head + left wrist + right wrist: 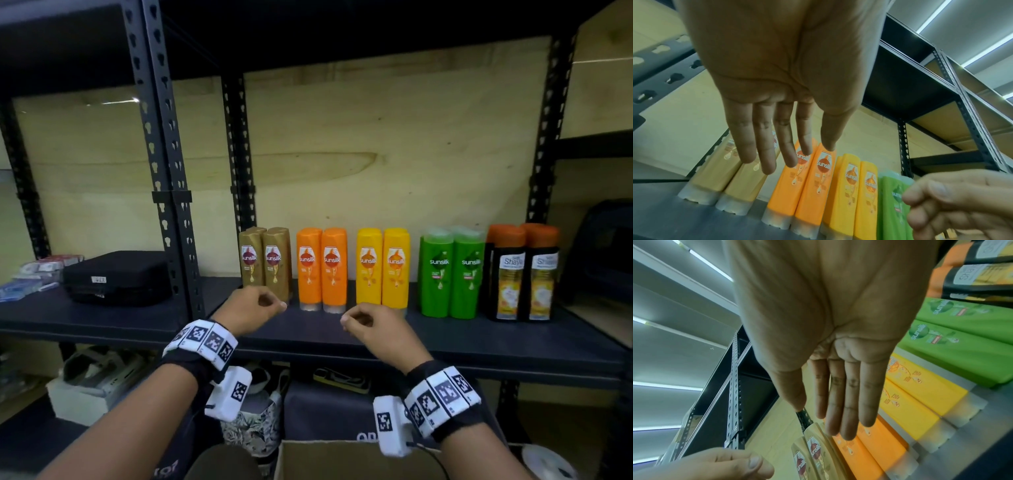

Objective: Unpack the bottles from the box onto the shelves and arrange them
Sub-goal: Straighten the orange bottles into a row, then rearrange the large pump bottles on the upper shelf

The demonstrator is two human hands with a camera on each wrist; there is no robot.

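Pairs of bottles stand in a row along the dark shelf (pixel 479 339): gold (pixel 265 263), orange (pixel 322 270), yellow (pixel 382 269), green (pixel 452 274), and black ones with orange caps (pixel 524 274). My left hand (pixel 253 308) hovers just in front of the gold and orange pairs. My right hand (pixel 366 325) hovers in front of the orange and yellow pairs. Both hold nothing and touch no bottle. The wrist views show relaxed fingers on the left hand (pixel 797 159) and right hand (pixel 826 418). A cardboard box (pixel 342 459) sits open below; its inside is hidden.
A black case (pixel 116 277) and small packets (pixel 34 274) lie in the left shelf bay behind a perforated upright (pixel 164 171). Shoes and a dark carton (pixel 322 411) fill the lower shelf. A bare strip of shelf runs in front of the bottles.
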